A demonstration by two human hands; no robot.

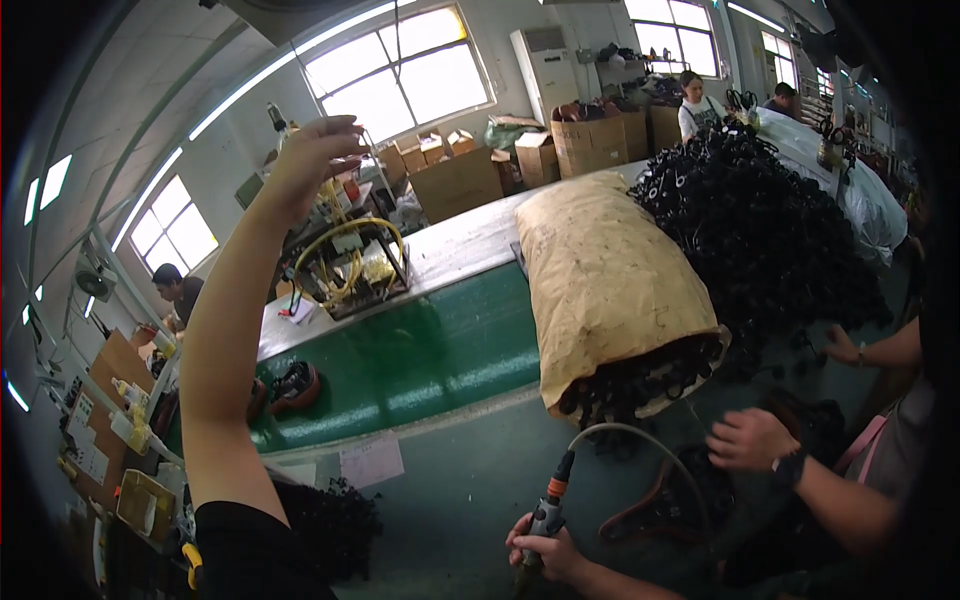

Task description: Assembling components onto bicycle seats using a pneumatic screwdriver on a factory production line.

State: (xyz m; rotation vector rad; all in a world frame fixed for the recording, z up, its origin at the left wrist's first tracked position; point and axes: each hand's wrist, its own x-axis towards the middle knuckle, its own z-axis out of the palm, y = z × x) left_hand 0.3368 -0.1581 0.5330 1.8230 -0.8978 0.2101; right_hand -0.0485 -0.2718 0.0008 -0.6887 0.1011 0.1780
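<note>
Clearly the right hand [545,550] was closed around a pneumatic tool [548,512], tip upward, just below the brown paper sack [610,270]; the left hand [310,150] was raised high, fingers loosely open, holding nothing, well left of that sack.

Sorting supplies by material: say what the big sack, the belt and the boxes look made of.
Sack: brown kraft paper, matte, creased, probably.
Belt: green rubber or plastic, likely; smooth with a soft sheen from the windows.
Boxes: corrugated cardboard, plain matte brown, with folded flaps.
</note>
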